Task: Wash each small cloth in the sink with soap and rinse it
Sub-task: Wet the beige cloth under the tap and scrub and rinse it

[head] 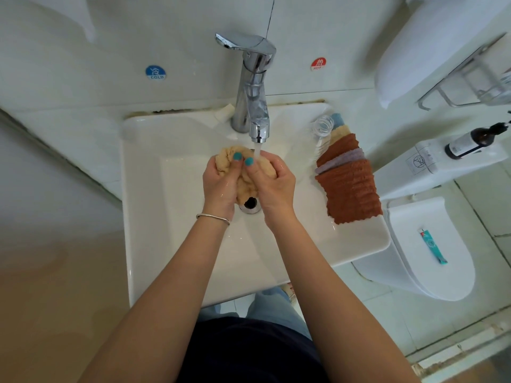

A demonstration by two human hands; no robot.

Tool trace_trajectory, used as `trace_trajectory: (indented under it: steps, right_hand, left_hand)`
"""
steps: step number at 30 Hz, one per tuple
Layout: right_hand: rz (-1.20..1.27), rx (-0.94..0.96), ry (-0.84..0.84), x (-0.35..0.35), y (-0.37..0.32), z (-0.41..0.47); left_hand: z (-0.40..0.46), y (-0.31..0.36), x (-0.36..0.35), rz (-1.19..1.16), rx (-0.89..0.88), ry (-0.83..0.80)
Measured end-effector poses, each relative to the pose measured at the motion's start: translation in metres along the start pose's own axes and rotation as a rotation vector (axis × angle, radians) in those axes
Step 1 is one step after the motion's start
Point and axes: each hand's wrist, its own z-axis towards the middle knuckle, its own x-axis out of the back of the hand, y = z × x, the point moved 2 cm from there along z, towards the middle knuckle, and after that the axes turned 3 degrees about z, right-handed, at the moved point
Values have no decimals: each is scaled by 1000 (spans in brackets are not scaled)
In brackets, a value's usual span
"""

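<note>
A wet beige cloth (231, 157) is bunched between both my hands over the white sink (171, 222), just above the drain (250, 204). My left hand (219, 183) grips its left side and my right hand (272, 183) grips its right side. Water runs from the chrome faucet (255, 106) onto the cloth between my thumbs. On the sink's right rim lies a stack of small cloths (348, 186), rust-brown on top, with lilac, beige and blue ones showing behind.
A clear plastic bottle (322, 134) lies on the rim next to the stack. A bar of soap (224, 111) sits left of the faucet base. A toilet (431, 250) with a tube on its lid stands at right, a dark pump bottle (470, 142) on its tank.
</note>
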Motion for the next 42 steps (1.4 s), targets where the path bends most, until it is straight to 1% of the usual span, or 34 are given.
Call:
trace_trajectory:
  steps: [3, 7, 10, 14, 16, 18, 20, 21, 22, 24, 26, 28, 30, 33, 34, 36, 38, 40, 42]
  right_hand:
    - [-87, -17, -18, -2, 6, 0]
    - [-34, -181, -117, -1, 11, -3]
    - [-120, -224, -134, 4, 9, -1]
    - [-301, -113, -87, 10, 5, 7]
    - [-285, -101, -94, 13, 0, 10]
    - [-248, -83, -166, 18, -8, 14]
    - [-222, -109, -257, 20, -15, 16]
    - [-213, -124, -269, 21, -16, 18]
    - [-200, -129, -255, 21, -17, 18]
    - [-171, -130, -178, 20, -15, 17]
    - [-168, -166, -117, 19, -11, 12]
    - [-215, -149, -113, 15, -4, 6]
    - [-249, -80, -93, 10, 3, 1]
    - [-303, 51, 9, 1, 5, 1]
    - [-291, 67, 17, -2, 4, 1]
    - [-266, 88, -19, -7, 2, 0]
    - [-315, 104, -33, -11, 0, -1]
    - [-330, 132, -15, -13, -1, 0]
    - [-336, 153, 9, -15, -1, 2]
  left_hand:
    - [-3, 2, -4, -79, 12, 22]
    - [-9, -1, -10, -212, 46, -5]
    - [-8, -2, -7, -183, 43, 0]
    - [-7, -6, 1, -45, -4, -70]
    - [-8, -3, 3, -55, -4, -50]
    - [-8, 3, 5, -53, 20, -18]
    - [-5, 5, 4, 14, 70, -64]
    - [-4, 5, 3, 64, 82, -98]
    - [-3, 5, 0, 129, 65, -112]
    - [-5, 6, -7, 235, -33, -58]
    - [-8, 9, -16, 272, -126, 33]
    - [-10, 10, -23, 273, -172, 73]
    - [-13, 6, -25, 243, -140, 74]
    - [-17, -1, -23, 218, -69, 117]
    - [-17, -1, -21, 213, -74, 142]
    - [-16, 2, -19, 205, -116, 162]
    - [-14, 6, -20, 239, -171, 153]
    - [-13, 8, -23, 261, -210, 152]
    - [-10, 7, -26, 261, -206, 161]
